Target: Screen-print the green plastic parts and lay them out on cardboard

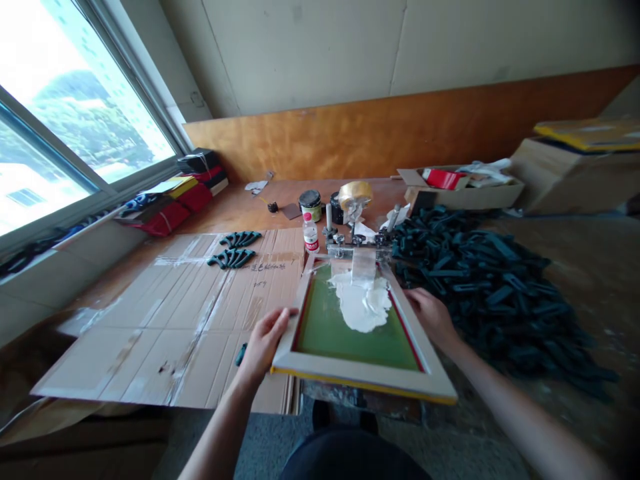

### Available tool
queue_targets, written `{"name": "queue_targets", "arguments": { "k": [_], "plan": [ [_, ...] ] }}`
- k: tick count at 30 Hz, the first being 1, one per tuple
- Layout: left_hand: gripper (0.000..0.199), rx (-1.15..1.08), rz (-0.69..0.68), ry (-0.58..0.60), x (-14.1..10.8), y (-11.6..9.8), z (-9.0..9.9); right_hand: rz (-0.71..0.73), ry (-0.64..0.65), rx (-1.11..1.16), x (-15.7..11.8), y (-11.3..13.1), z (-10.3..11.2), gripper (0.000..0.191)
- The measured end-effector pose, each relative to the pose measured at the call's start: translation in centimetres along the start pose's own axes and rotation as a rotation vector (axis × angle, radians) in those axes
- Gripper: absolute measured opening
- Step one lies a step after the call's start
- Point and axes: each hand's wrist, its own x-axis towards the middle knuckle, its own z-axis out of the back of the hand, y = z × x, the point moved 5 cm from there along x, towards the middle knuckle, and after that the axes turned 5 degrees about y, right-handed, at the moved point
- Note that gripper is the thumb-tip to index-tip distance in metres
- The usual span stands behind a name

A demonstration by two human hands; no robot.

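A screen-printing frame [360, 377] with a green mesh [320, 333] is in front of me, tilted slightly. White ink [363, 303] lies thick on the mesh, below a squeegee [363, 267] at the frame's far end. My left hand [265, 340] is closed beside the frame's left edge. A dark green plastic piece [241, 355] sticks out from it. At the frame's right edge is my right hand [431, 317], close to a heap of dark green pieces [490, 287]; its fingertips are partly hidden and I cannot make out what they hold.
Flattened cardboard [165, 320] covers the table's left, with two rows of green pieces [233, 258] on it. Behind the frame stand a clamp [357, 247], a bottle [311, 235], a can [311, 203] and a tape roll [355, 192]. Boxes [480, 197] line the back right.
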Motion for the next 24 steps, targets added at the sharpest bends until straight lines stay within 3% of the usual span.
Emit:
{"name": "queue_targets", "arguments": {
  "k": [2, 4, 6, 8, 11, 15, 18, 21, 24],
  "plan": [
    [0.068, 0.021, 0.096, 0.048, -0.1, 4.7, -0.3, 0.01, -0.077, 0.046, 2.3, 0.5, 1.6, 0.036],
    [0.075, 0.081, 0.133, 0.046, 0.5, 8.3, -0.6, 0.074, -0.1, 0.045, 4.7, 2.6, 2.4, 0.047],
    [0.072, 0.188, 0.143, 0.034, 1.3, 10.8, -0.7, 0.139, 0.018, -0.033, 6.6, 5.4, 1.7, 0.043],
    [0.066, 0.289, 0.13, 0.035, 1.9, 12.1, -0.7, 0.158, 0.182, -0.107, 7.0, 7.6, 0.2, 0.023],
    [0.06, 0.353, 0.113, 0.051, 2.3, 12.9, -0.5, 0.197, 0.27, -0.135, 4.9, 9.4, -1.7, 0.004],
    [0.06, 0.336, 0.124, 0.048, 2.1, 13.0, -0.4, 0.45, 0.279, -0.082, 0.1, 10.7, -2.0, 0.018],
    [0.06, 0.302, 0.15, 0.022, 2.0, 12.8, -0.4, 0.628, 0.383, -0.023, -1.3, 10.9, -1.0, 0.02],
    [0.061, 0.276, 0.161, 0.003, 1.9, 12.4, -0.5, 0.599, 0.45, 0.036, -0.3, 10.6, -0.2, 0.017],
    [0.063, 0.248, 0.16, -0.006, 1.8, 12.1, -0.4, 0.514, 0.284, 0.035, 0.0, 10.6, -0.2, 0.019]
  ]
}}
